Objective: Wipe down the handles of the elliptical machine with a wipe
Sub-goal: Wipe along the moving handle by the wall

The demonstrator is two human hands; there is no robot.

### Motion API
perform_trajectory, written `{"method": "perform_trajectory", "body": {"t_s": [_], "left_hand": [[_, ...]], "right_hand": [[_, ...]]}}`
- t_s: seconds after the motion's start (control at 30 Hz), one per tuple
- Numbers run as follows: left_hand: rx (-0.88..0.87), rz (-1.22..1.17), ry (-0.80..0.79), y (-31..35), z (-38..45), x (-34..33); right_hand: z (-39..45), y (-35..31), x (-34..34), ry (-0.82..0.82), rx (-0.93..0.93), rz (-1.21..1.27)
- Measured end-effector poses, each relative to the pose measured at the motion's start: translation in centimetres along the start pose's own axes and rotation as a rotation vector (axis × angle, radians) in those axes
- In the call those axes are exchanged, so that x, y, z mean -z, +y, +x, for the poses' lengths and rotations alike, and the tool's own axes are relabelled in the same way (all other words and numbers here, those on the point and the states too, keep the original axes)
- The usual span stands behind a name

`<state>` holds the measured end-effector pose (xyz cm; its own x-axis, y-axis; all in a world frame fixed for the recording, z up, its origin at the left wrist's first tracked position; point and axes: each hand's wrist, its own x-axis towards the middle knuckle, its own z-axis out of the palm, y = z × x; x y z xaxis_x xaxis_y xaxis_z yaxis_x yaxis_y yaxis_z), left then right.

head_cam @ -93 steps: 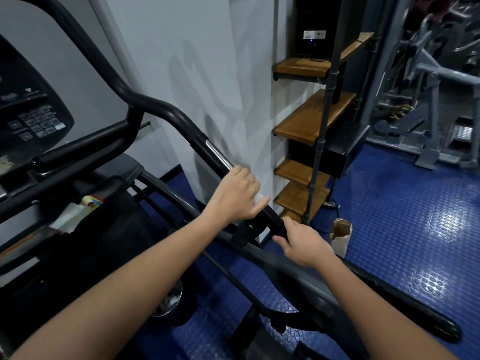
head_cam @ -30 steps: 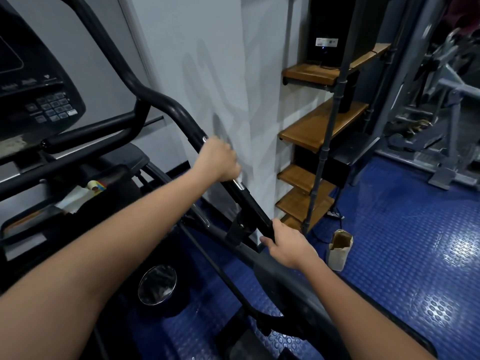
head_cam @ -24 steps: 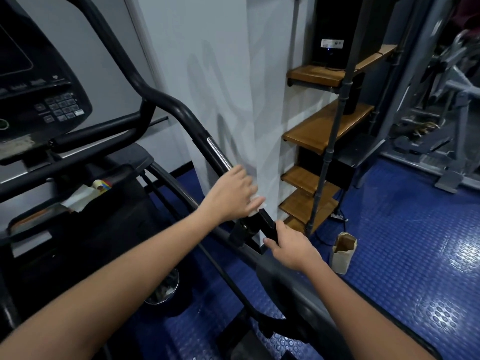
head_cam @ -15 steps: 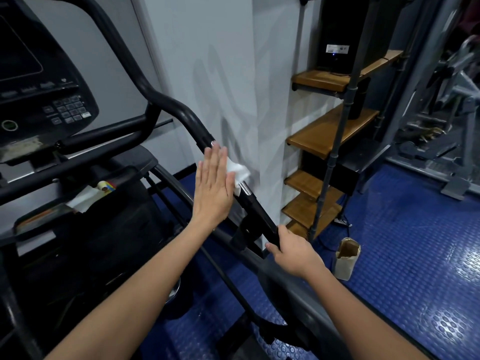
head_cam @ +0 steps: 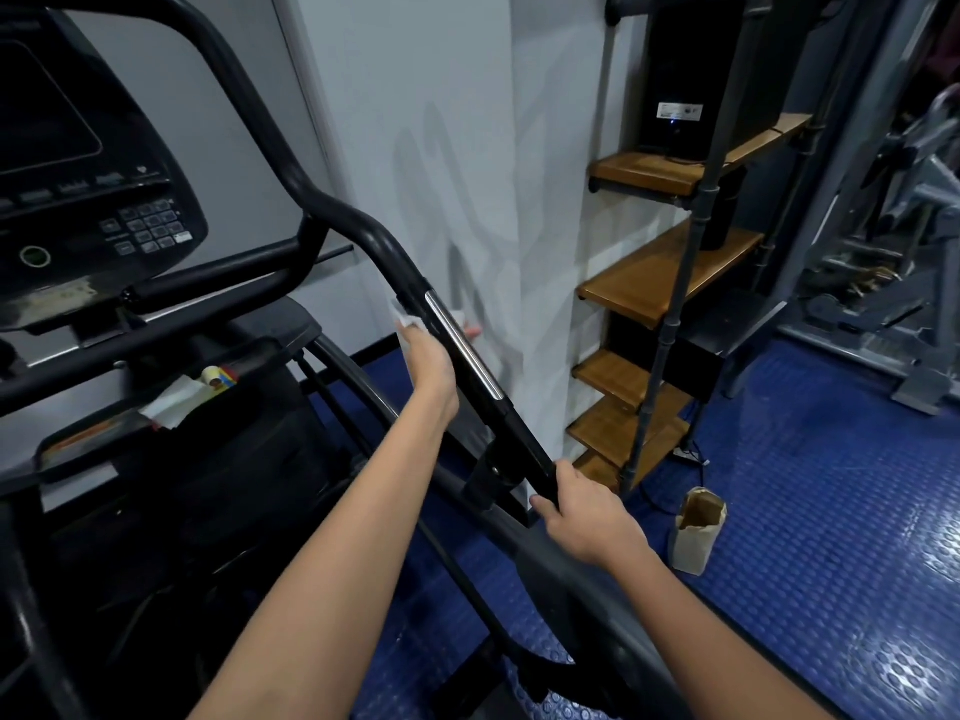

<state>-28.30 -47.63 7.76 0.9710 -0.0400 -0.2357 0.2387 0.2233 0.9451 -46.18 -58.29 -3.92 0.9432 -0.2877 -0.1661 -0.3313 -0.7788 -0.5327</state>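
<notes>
Head view: nearest, the right hand [head_cam: 582, 517] is curled round the handle [head_cam: 483, 376] at its lower end, apparently to steady it. Farther up, the wipe [head_cam: 408, 320] is held against the handle's left side by the left hand [head_cam: 431, 363], fingers wrapped behind the bar, so the chrome strip can likely be rubbed. A bag [head_cam: 696, 530] is seen on the floor to the right, a console [head_cam: 93, 189] far left, and shelves [head_cam: 670, 272] beyond; nothing is seen across the handle above the wipe.

- Handle [head_cam: 457, 350] runs from 11 o'clock toward 5 o'clock, mid-frame.
- Left hand [head_cam: 430, 363] lies under it; wipe [head_cam: 406, 320] just above.
- Right hand [head_cam: 584, 514] grips its lower end.
- Console [head_cam: 88, 179] at 10 o'clock.
- Shelves [head_cam: 660, 272] at 2 o'clock.
- Bag [head_cam: 696, 530] on floor [head_cam: 831, 537], at 4 o'clock.
</notes>
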Motion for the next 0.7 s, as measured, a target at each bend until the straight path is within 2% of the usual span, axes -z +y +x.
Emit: {"method": "perform_trajectory", "body": {"t_s": [0.1, 0.23, 0.33, 0.4, 0.5, 0.6, 0.7], "left_hand": [[0.050, 0.039, -0.090, -3.3, -2.1, 0.9], [0.055, -0.036, -0.071, -5.9, -3.1, 1.9], [0.045, -0.061, 0.010, -4.1, -1.4, 1.5], [0.102, -0.163, 0.000, -1.7, -0.4, 1.0], [0.091, -0.240, 0.020, 1.0, 1.1, 0.6], [0.073, -0.236, 0.011, 1.6, 3.2, 0.6], [0.054, -0.125, -0.006, -0.6, 2.3, 0.7]], "right_hand": [[0.0, 0.1, 0.0, 0.002, 0.007, 0.001], [0.1, 0.0, 0.1, 0.000, 0.012, 0.003], [0.1, 0.0, 0.1, 0.001, 0.005, 0.006], [0.1, 0.0, 0.0, -0.001, 0.003, 0.003], [0.1, -0.1, 0.1, -0.013, -0.005, 0.001], [0.2, -0.1, 0.1, -0.022, -0.002, -0.003], [0.2, -0.1, 0.1, -0.018, -0.008, 0.000]]}}
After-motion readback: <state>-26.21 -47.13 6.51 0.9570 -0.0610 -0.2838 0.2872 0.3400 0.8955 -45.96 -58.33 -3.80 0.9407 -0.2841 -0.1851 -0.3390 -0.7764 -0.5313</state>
